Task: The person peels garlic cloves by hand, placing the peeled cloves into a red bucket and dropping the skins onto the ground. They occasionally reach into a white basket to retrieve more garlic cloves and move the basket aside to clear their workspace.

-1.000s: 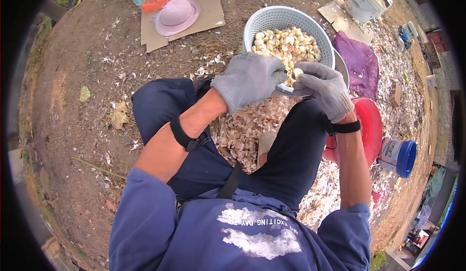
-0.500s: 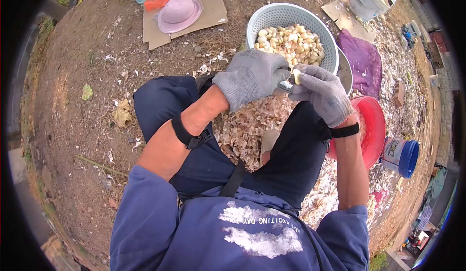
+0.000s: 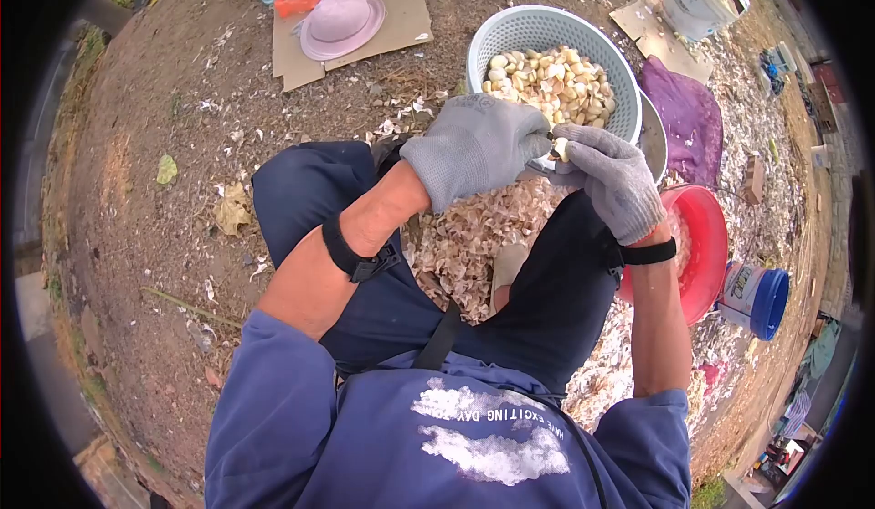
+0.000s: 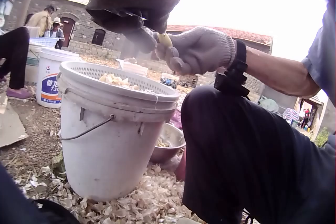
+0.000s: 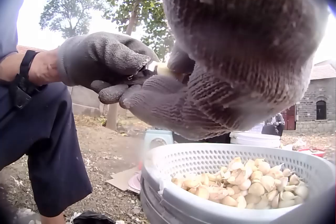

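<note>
Garlic clove [image 3: 561, 149], pale and small, sits pinched in the curled fingertips of my gloved right hand [image 3: 612, 181], just above the near rim of the white basket [image 3: 483, 40] of peeled cloves. My gloved left hand [image 3: 474, 147] curls tight against it, gripping a blade [image 4: 137, 33] that touches the clove.

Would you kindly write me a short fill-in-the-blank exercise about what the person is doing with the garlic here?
Both hands wear grey ____ . The right hand pinches a garlic clove while the left hand works at it with a small blade. Peeled cloves fill the white ____ set on a bucket. On the cardboard lies a pink ____ .

Missing words: gloves; basket; hat
</note>
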`<control>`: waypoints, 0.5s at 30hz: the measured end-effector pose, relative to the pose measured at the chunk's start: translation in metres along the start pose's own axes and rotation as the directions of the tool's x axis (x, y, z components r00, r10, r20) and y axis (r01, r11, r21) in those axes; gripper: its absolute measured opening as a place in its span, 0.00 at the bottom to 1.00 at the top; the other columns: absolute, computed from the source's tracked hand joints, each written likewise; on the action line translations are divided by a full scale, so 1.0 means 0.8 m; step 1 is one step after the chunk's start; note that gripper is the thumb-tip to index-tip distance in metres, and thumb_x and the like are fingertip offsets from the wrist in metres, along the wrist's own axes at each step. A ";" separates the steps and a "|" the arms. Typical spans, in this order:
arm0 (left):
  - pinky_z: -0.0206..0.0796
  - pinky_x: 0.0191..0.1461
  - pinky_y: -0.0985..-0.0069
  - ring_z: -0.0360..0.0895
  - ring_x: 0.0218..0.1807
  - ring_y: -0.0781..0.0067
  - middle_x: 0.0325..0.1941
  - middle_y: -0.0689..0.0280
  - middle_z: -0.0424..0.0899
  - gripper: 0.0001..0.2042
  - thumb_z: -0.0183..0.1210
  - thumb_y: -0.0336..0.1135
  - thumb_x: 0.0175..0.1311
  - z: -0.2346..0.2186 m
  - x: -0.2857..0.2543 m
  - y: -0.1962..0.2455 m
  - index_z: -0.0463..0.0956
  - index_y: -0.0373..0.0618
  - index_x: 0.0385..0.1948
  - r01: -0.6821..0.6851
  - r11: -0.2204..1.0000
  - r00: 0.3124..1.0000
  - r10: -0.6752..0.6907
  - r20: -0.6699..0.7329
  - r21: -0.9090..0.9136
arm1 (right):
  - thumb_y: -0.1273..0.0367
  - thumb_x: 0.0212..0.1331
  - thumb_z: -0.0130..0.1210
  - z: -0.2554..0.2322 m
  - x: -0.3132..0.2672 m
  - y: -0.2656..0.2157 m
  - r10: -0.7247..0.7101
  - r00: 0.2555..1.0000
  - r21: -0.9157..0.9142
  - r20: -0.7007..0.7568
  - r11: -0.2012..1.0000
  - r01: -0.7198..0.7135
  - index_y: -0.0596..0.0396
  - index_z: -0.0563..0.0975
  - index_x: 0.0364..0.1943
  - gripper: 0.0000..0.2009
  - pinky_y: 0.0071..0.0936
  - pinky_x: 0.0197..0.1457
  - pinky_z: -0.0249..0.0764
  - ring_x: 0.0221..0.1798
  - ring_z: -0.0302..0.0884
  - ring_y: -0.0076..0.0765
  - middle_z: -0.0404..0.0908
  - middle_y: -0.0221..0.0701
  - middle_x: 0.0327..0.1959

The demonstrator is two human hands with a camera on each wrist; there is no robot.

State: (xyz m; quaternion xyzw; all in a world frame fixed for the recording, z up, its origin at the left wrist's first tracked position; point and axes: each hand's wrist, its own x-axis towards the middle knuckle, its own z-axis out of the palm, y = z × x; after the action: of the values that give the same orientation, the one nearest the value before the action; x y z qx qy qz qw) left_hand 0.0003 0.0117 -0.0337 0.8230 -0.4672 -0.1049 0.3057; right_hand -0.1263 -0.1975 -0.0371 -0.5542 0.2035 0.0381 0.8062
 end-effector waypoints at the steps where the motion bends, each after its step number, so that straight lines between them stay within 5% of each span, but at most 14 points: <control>1: 0.79 0.52 0.55 0.89 0.45 0.50 0.41 0.56 0.91 0.13 0.62 0.47 0.72 0.000 0.000 0.000 0.87 0.52 0.48 -0.014 1.000 1.000 0.014 -0.008 0.006 | 0.74 0.71 0.64 -0.001 0.001 0.000 0.001 1.000 0.001 0.000 1.000 -0.001 0.67 0.81 0.58 0.15 0.36 0.51 0.89 0.40 0.87 0.31 0.87 0.34 0.42; 15: 0.79 0.53 0.55 0.89 0.46 0.52 0.42 0.57 0.91 0.14 0.61 0.44 0.72 0.000 -0.006 0.002 0.87 0.54 0.52 -0.089 0.992 0.984 0.074 0.159 0.089 | 0.72 0.71 0.62 -0.003 -0.006 -0.001 -0.011 1.000 -0.346 0.015 0.938 0.016 0.69 0.84 0.54 0.14 0.25 0.48 0.86 0.38 0.88 0.29 0.89 0.35 0.40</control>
State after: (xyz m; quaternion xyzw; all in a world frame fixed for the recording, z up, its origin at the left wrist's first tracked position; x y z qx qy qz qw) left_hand -0.0034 0.0147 -0.0334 0.8062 -0.5275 -0.1335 0.2324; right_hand -0.1313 -0.1994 -0.0356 -0.6886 0.1844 0.0714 0.6977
